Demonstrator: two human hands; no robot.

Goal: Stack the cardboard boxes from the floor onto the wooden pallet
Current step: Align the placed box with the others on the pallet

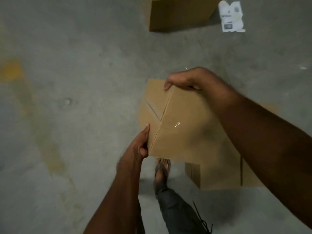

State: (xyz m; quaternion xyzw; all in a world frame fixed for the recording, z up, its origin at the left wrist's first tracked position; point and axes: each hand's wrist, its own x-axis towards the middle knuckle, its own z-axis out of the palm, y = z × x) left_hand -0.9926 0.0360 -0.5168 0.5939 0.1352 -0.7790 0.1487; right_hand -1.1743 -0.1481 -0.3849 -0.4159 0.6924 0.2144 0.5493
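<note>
I hold a plain brown cardboard box [184,125] in the air in front of me, tilted, above the concrete floor. My left hand [141,142] grips its near left corner, thumb along the side face. My right hand [184,80] grips the far top corner, fingers curled over the edge. Another cardboard box [219,174] stands on the floor right under the held one, partly hidden by it and by my right forearm. A third box [180,14] stands on the floor at the top of the view. No wooden pallet is in view.
A crumpled white paper label [231,17] lies on the floor beside the far box. My sandalled foot [162,169] and trouser leg stand just left of the floor box. Bare grey concrete [76,98] with yellowish stains fills the left side.
</note>
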